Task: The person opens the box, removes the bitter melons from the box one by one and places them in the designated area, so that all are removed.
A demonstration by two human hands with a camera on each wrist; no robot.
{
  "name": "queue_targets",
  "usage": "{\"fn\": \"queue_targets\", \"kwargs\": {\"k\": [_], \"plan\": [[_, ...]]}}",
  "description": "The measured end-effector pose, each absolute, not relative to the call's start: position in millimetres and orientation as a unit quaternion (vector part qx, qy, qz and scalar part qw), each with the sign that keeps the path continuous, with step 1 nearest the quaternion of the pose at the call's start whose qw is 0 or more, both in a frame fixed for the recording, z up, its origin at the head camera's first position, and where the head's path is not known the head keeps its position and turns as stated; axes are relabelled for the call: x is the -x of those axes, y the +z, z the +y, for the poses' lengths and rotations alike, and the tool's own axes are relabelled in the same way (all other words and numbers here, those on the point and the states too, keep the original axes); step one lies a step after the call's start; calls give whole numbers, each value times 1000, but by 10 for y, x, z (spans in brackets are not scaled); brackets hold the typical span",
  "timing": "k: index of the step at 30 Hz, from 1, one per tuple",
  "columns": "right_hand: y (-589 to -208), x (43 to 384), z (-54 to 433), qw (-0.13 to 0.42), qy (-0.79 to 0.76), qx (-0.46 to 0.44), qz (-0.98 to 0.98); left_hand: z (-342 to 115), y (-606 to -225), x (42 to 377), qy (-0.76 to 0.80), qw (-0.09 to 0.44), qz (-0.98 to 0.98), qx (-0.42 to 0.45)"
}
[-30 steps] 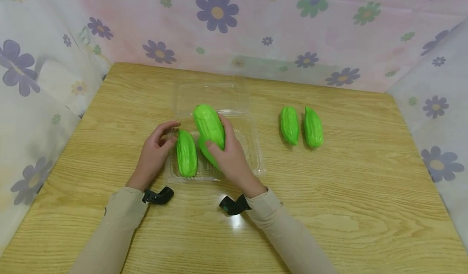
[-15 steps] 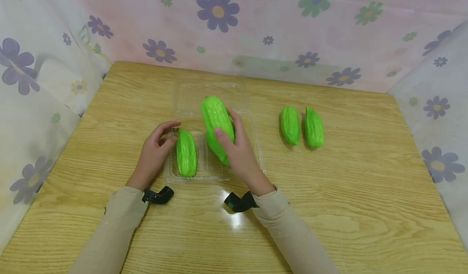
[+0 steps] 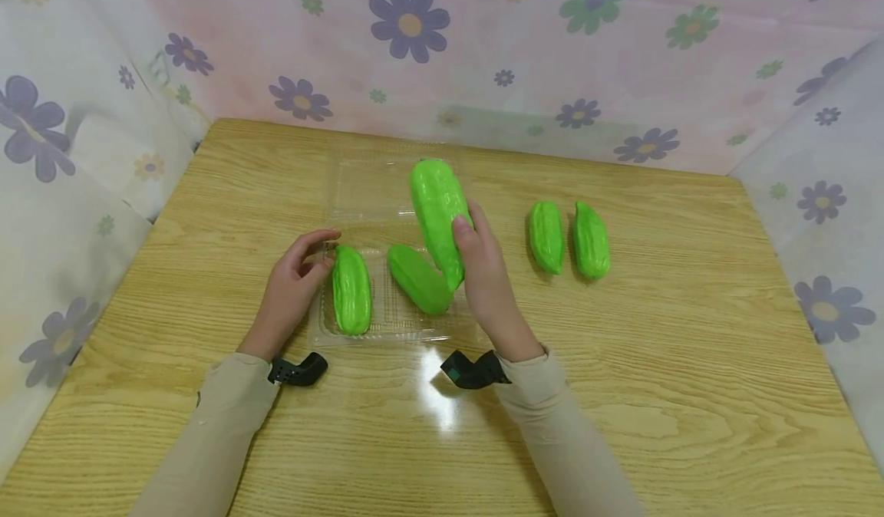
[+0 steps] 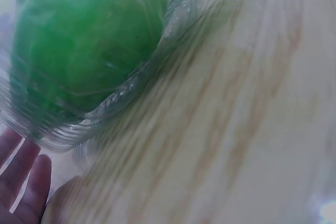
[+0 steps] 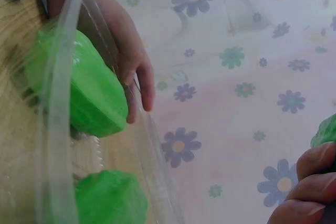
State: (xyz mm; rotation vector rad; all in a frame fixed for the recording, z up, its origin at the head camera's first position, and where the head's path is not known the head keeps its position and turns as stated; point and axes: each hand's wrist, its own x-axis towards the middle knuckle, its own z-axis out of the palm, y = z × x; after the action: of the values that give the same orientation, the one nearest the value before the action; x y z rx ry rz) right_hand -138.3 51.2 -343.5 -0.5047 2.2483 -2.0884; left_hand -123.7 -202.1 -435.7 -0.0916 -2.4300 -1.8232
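Note:
My right hand (image 3: 486,275) grips a bright green ridged gourd (image 3: 438,214), raised and tilted over the right part of a clear plastic clamshell box (image 3: 380,339). Below it, a second gourd (image 3: 417,281) lies slanted inside the box, partly covered by the held one. Along the box's left side rests a third gourd (image 3: 352,291). My left hand (image 3: 293,283) stays at the left rim, its fingers relaxed against the wall. In the left wrist view, those fingers (image 4: 38,187) extend beside the box wall. The right wrist view shows the right hand's fingers (image 5: 310,187) curled round the held gourd.
The box's clear lid (image 3: 373,183) lies folded back behind it. Two more green gourds, a left one (image 3: 546,237) and a right one (image 3: 591,241), lie side by side on the wooden table (image 3: 663,348). Flowered curtains (image 3: 483,57) enclose the back and sides.
My right hand has lifted the gourd and carried it right and away from me, uncovering more of the gourd beneath, which sits further right than at first. My left hand has stayed put.

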Motion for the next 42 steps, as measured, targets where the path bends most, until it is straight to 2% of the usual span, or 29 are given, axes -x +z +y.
{"fn": "queue_targets", "kwargs": {"k": [9, 17, 23, 31, 42], "plan": [[-3398, 1480, 672, -44, -677, 158, 718, -2020, -4358, 1237, -598, 54, -799, 29], [-3355, 1554, 808, -29, -733, 144, 665, -2018, -4351, 1232, -598, 55, -799, 30], [-3330, 1623, 956, -43, -755, 139, 640, -1985, -4242, 1204, -601, 49, -797, 26], [-3296, 1664, 1179, -58, -790, 81, 605, -1913, -4052, 1143, -601, 48, -797, 32], [-3286, 1712, 1337, -88, -801, 58, 590, -2013, -4343, 1231, -595, 52, -802, 28]]}}
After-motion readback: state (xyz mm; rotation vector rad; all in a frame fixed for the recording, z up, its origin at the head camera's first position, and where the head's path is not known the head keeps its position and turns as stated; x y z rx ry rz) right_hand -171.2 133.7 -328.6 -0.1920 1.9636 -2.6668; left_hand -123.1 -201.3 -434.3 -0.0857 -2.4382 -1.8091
